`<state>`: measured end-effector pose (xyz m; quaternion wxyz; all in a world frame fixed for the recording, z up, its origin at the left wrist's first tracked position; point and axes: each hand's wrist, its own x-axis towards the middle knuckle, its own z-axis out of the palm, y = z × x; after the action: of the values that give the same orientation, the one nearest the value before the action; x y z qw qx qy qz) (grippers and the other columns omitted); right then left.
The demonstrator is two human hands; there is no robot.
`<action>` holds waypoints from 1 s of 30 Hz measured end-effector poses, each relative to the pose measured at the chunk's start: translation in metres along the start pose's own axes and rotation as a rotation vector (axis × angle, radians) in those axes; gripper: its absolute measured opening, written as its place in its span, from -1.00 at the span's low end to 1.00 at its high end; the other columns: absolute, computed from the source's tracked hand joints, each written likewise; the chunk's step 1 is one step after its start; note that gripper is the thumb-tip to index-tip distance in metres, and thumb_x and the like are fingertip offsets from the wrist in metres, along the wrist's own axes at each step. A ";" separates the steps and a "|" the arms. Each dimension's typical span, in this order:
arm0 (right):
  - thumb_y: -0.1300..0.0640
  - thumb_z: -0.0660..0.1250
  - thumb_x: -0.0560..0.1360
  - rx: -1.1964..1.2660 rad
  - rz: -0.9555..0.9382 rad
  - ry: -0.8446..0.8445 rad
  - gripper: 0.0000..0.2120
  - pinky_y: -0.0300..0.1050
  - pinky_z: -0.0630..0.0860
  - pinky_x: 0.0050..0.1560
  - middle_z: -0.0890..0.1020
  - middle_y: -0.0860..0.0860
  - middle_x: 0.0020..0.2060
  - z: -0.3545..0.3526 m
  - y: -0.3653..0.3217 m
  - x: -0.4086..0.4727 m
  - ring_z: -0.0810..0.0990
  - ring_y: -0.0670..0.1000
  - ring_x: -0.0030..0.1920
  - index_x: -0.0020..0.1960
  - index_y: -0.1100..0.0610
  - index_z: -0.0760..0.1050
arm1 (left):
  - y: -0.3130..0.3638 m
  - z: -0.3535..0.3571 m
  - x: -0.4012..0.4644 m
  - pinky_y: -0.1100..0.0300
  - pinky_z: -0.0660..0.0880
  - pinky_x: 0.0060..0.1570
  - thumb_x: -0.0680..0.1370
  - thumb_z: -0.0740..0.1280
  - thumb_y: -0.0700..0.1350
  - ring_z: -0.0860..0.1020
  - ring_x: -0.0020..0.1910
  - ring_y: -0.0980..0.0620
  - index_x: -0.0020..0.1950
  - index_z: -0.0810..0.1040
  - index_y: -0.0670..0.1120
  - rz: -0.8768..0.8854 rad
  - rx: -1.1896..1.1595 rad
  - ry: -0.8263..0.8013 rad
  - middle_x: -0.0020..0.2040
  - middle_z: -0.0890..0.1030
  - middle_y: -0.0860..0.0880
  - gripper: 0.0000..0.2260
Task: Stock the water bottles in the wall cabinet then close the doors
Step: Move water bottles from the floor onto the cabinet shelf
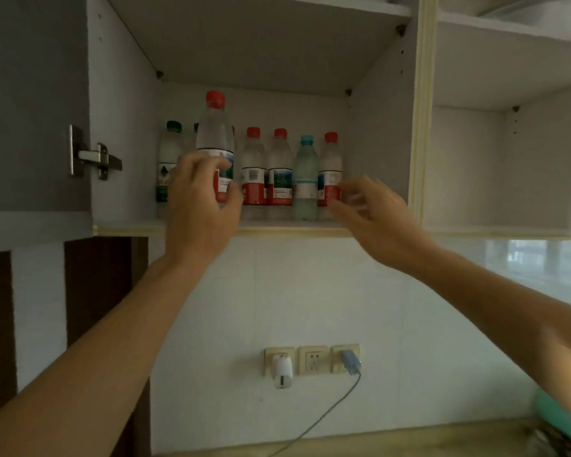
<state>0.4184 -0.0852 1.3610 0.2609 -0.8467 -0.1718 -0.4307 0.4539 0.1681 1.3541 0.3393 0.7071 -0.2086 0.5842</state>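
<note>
The left hand (pixel 202 192) gripped a red-capped water bottle (pixel 215 140) around its label, fingers and thumb curled round the lower body, and held it upright at the front of the wall cabinet (pixel 381 133), its long axis vertical and its cap well above the caps of the row behind. That bottle stood directly above and ahead of the left hand, at the left half of the open compartment, with its base hidden by the hand, so whether it already touched the bottom shelf (pixel 277 225) could not be told. Behind it ran the back row (pixel 279 169): green-capped bottles at the left, then 2 red-capped, 1 blue-capped bottle (pixel 305 179) and 1 more red-capped bottle (pixel 330 169) at the right end, all upright and shoulder to shoulder. The right hand (pixel 373 214) hung near the shelf's front edge with its fingers loosely spread and holding nothing, its fingertips just beside the rightmost red-capped bottle, blurred. The left hand was plainly the nearer to the bottle in play, and the move ahead probably turned on lowering or pushing it straight back into a second row in front of the green-capped bottles. The left door (pixel 30 103) stood open on its hinge (pixel 92 156).
</note>
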 end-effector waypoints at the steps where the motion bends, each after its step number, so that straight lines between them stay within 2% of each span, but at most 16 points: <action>1: -0.17 0.25 0.62 0.042 0.012 -0.010 -0.59 -0.13 0.51 0.14 0.55 -0.06 0.21 -0.010 0.000 -0.023 0.56 -0.06 0.15 0.39 -0.01 0.45 | 0.015 -0.003 -0.010 0.25 0.50 0.07 0.61 0.36 -0.13 0.49 0.20 -0.07 0.25 0.52 -0.16 0.001 -0.039 -0.017 0.27 0.46 -0.15 -0.77; 3: -0.15 0.26 0.62 0.141 0.070 -0.042 -0.62 -0.29 0.48 0.07 0.56 -0.11 0.20 -0.028 0.005 -0.068 0.56 -0.18 0.13 0.37 -0.02 0.47 | 0.046 -0.007 -0.034 0.22 0.55 0.02 0.63 0.33 -0.10 0.53 0.04 0.03 0.18 0.53 -0.08 -0.029 -0.113 -0.072 0.14 0.53 -0.05 -0.85; 5: -0.16 0.27 0.61 0.240 0.146 -0.070 -0.66 -0.37 0.44 -0.03 0.58 -0.21 0.13 -0.044 0.014 -0.113 0.56 -0.28 0.05 0.33 -0.08 0.49 | 0.079 -0.009 -0.064 0.24 0.58 -0.14 0.65 0.30 -0.03 0.56 -0.14 0.12 0.11 0.52 0.00 -0.111 -0.191 -0.171 -0.05 0.60 0.04 -0.92; 7: -0.13 0.29 0.61 0.309 0.209 -0.100 -0.72 -0.25 0.52 -0.01 0.60 -0.23 0.03 -0.057 0.025 -0.154 0.59 -0.26 -0.01 0.27 -0.09 0.51 | 0.110 -0.008 -0.097 0.26 0.54 -0.32 0.66 0.28 0.03 0.58 -0.31 0.15 0.09 0.54 0.00 -0.198 -0.249 -0.294 -0.22 0.63 0.04 -0.87; 10: -0.18 0.31 0.53 0.410 0.317 -0.187 -0.77 0.14 0.61 0.12 0.67 -0.09 -0.05 -0.071 0.038 -0.210 0.66 -0.04 -0.01 0.14 -0.15 0.54 | 0.147 -0.005 -0.150 0.25 0.49 -0.44 0.65 0.28 0.08 0.55 -0.46 0.13 0.05 0.57 -0.03 -0.295 -0.270 -0.441 -0.32 0.65 0.00 -0.80; 12: -0.25 0.28 0.44 0.461 0.397 -0.227 -0.75 0.14 0.64 0.07 0.70 -0.02 -0.07 -0.078 0.046 -0.247 0.69 0.03 -0.02 0.04 -0.18 0.55 | 0.165 -0.003 -0.187 0.12 0.53 -0.44 0.64 0.29 0.09 0.55 -0.47 0.06 0.00 0.58 -0.02 -0.413 -0.317 -0.522 -0.31 0.66 -0.03 -0.80; 14: -0.16 0.30 0.56 0.505 0.463 -0.277 -0.87 0.05 0.68 0.00 0.70 -0.03 -0.06 -0.083 0.055 -0.287 0.69 0.00 0.01 0.02 -0.16 0.56 | 0.180 -0.003 -0.227 0.05 0.54 -0.42 0.65 0.29 0.07 0.55 -0.45 0.02 -0.01 0.58 -0.04 -0.503 -0.356 -0.603 -0.30 0.67 -0.07 -0.80; 16: -0.06 0.27 0.64 0.500 0.527 -0.324 -0.88 -0.05 0.69 -0.05 0.70 -0.08 -0.06 -0.089 0.066 -0.332 0.69 -0.10 0.00 0.08 -0.11 0.57 | 0.192 -0.004 -0.273 0.08 0.53 -0.44 0.66 0.27 0.04 0.54 -0.46 0.02 0.00 0.58 -0.08 -0.562 -0.385 -0.679 -0.29 0.66 -0.09 -0.79; 18: -0.05 0.25 0.65 0.476 0.577 -0.346 -0.84 -0.13 0.68 -0.09 0.70 -0.15 -0.08 -0.096 0.072 -0.376 0.69 -0.16 -0.03 0.14 -0.07 0.57 | 0.204 -0.006 -0.318 0.14 0.52 -0.46 0.68 0.25 0.04 0.56 -0.46 0.03 0.03 0.59 -0.10 -0.609 -0.415 -0.761 -0.29 0.67 -0.08 -0.75; 21: -0.04 0.25 0.65 0.438 0.703 -0.346 -0.84 -0.15 0.68 -0.11 0.71 -0.19 -0.10 -0.103 0.079 -0.449 0.71 -0.14 -0.07 0.13 -0.06 0.58 | 0.224 -0.005 -0.386 0.19 0.56 -0.42 0.67 0.23 0.10 0.60 -0.44 0.06 0.08 0.60 -0.08 -0.693 -0.459 -0.946 -0.27 0.69 -0.02 -0.72; 24: 0.03 0.27 0.66 0.419 0.902 -0.319 -0.85 -0.04 0.68 -0.11 0.73 -0.08 -0.14 -0.109 0.084 -0.523 0.72 -0.05 -0.12 0.04 -0.04 0.62 | 0.244 -0.004 -0.452 0.06 0.61 -0.30 0.66 0.25 0.11 0.66 -0.35 0.01 0.08 0.60 0.00 -0.831 -0.552 -1.159 -0.24 0.70 -0.02 -0.77; 26: 0.02 0.28 0.66 0.381 1.023 -0.303 -0.85 -0.07 0.67 -0.13 0.72 -0.07 -0.15 -0.111 0.084 -0.570 0.71 -0.05 -0.12 0.03 -0.02 0.63 | 0.253 -0.005 -0.497 -0.02 0.64 -0.19 0.65 0.27 0.09 0.70 -0.26 -0.05 0.06 0.59 0.02 -0.916 -0.610 -1.290 -0.19 0.71 -0.06 -0.81; 30: 0.05 0.26 0.66 0.321 1.268 -0.264 -0.84 -0.06 0.66 -0.15 0.71 -0.05 -0.18 -0.106 0.083 -0.667 0.70 -0.01 -0.16 0.07 0.01 0.62 | 0.264 -0.013 -0.599 -0.07 0.61 -0.02 0.65 0.28 0.08 0.68 -0.16 0.02 -0.04 0.57 0.08 -0.938 -0.573 -1.554 -0.09 0.68 0.00 -0.86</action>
<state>0.0137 -0.2588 0.8428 0.5632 -0.7801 0.2667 -0.0558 0.1247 -0.0633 0.8382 0.4661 0.7992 -0.2061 -0.3185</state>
